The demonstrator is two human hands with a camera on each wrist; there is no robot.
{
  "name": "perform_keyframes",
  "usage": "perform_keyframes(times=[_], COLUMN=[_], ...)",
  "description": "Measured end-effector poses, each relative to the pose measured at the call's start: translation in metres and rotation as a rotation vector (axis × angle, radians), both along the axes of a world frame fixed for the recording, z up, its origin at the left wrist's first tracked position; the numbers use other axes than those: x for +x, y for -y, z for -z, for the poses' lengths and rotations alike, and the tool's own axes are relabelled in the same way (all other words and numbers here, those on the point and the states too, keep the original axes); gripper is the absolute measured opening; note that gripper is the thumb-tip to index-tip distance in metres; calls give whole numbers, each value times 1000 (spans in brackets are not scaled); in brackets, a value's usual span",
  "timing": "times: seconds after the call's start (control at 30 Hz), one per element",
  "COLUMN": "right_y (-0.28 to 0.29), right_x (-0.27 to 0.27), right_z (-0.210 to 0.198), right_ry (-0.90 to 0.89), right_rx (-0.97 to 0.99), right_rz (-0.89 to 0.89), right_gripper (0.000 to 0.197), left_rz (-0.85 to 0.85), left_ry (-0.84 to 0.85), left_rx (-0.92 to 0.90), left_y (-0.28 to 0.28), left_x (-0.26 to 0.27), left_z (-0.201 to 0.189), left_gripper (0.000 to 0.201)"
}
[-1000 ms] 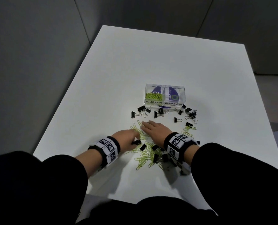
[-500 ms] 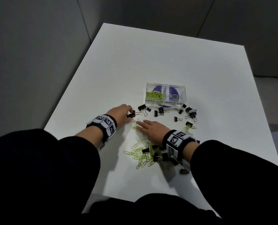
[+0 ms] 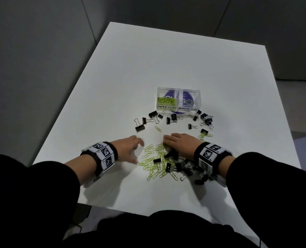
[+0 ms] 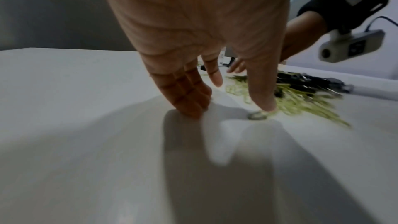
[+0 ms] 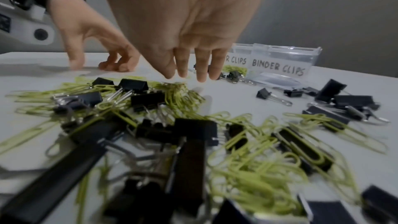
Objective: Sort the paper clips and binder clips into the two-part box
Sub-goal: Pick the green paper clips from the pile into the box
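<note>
Two bare hands were seen over the white table, neither holding anything. Left hand was spread with fingers straight and relaxed; in the left wrist view its fingertips were pressed to the bare tabletop, thumb tip beside a blurred paper clip at the pile edge. Right hand was laid palm-down, fingers extended, fingertips touching or just above the far edge of the mixed pile; contact could not be told. Pile of green paper clips and black binder clips was found under and just beside the right palm and wrist, between the two hands. One lone paper clip was noted beyond the fingertips of both hands. More binder clips were scattered further beyond the fingertips, just before the clear two-part box. Box was placed well ahead of both hands, labelled PAPER CLIPS and BINDER CLIPS; green clips were seen in the paper-clip half, on the left-hand side. A few paper clips were lying just to the outer side of the right hand. Marker wristbands were worn on both wrists.
</note>
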State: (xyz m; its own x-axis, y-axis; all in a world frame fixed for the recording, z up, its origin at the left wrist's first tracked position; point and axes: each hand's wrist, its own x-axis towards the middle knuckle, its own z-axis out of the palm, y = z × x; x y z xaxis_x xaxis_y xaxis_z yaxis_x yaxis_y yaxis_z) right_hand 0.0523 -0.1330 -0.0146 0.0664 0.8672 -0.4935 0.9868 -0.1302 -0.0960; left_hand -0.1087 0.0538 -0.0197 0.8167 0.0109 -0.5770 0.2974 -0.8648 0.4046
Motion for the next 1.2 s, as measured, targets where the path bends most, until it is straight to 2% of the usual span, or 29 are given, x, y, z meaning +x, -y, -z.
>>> perform_keyframes(times=[0.1,0.23,0.33,0.43,0.5,0.67,0.8,0.9,1.07,1.2], right_y=[12,20,19,20,19,20,19,17,11,4], right_x=[-8,-26,-33,-32,-31,-19,0,22,50,58], right_z=[-6,-5,2,9,5,-12,-21,-21,-14,-6], right_ry=[8,25,51,51,3,-200,-236,-226,-373,-402], right_rx=[138,109,150,181,214,177,162,139,219,273], right_rz=[31,-13,8,77,108,349,509,633,896,952], right_gripper=[46,47,32,26,23,23,31,26,10,5], left_rz=[34,-89,-179,-203,-161,94,314,358,402,379], left_ry=[4,46,71,67,77,189,170,165,158,188], left_rx=[6,-71,-98,-87,-45,95,173,174,124,118], left_y=[14,31,41,53,59,63,63,61,55,38], left_x=[-11,-8,5,20,26,31,33,36,40,48], left_z=[5,7,9,9,7,-3,-2,-2,-7,-16], left_gripper=[65,64,59,51,48,41,36,38,39,42])
